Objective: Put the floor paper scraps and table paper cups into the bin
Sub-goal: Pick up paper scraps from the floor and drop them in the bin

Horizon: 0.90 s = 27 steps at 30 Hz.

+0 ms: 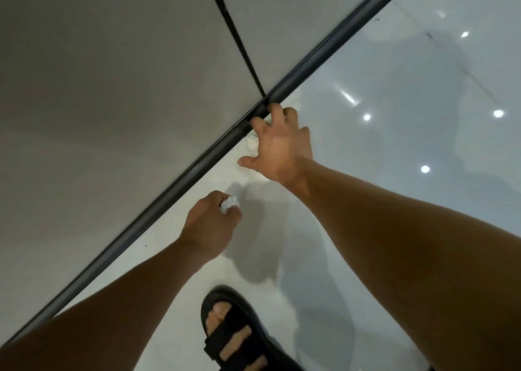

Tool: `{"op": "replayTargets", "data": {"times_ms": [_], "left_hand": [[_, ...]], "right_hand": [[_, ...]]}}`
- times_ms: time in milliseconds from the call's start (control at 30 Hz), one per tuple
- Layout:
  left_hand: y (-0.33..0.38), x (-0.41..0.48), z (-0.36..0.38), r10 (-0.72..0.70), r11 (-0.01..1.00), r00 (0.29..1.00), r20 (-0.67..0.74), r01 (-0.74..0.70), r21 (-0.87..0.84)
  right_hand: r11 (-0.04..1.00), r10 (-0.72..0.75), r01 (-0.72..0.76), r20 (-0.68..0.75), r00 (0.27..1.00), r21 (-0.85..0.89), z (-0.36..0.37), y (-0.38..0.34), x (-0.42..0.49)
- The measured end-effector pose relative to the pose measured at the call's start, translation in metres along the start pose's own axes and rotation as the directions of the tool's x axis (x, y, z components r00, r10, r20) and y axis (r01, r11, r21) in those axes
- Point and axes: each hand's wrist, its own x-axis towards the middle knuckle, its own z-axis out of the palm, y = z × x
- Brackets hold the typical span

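White crumpled scrap pinched in my left hand, lower centre; right hand, fingers spread wide, hovers over floor scrap 2 by the dark baseboard, mid-frame: floor-pickup step, next I must close round it.

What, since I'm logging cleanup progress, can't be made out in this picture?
Head view:
White paper scrap on the floor: mostly covered by the right hand; contact unclear.
Crumpled white paper ball: largely enclosed in the left hand.
Black strapped sandal: cut off by the bottom edge.
Bin, table, paper cups: outside the frame.
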Motion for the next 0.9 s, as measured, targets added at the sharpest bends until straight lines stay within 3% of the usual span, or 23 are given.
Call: {"op": "replayTargets", "data": {"times_ms": [133, 367, 667, 900], "left_hand": [[0.001, 0.010, 0.004, 0.032, 0.999, 0.999, -0.005, -0.032, -0.015], [0.018, -0.025, 0.009, 0.054, 0.998, 0.998, 0.011, -0.054, 0.017], [0.127, -0.141, -0.046, 0.234, 0.970, 0.972, -0.023, -0.232, 0.071], [0.180, -0.281, -0.106, 0.201, 0.977, 0.979, -0.042, -0.197, 0.081]], "right_hand": [[0.995, -0.076, 0.075, -0.019, 0.997, -0.069, 0.018, -0.008, -0.005], [0.992, -0.125, 0.122, 0.099, 0.987, 0.039, -0.016, 0.037, -0.075], [0.993, -0.104, 0.114, 0.240, 0.965, -0.029, -0.191, 0.061, -0.172], [0.973, -0.198, 0.223, 0.257, 0.946, -0.068, -0.358, 0.034, -0.231]]}}
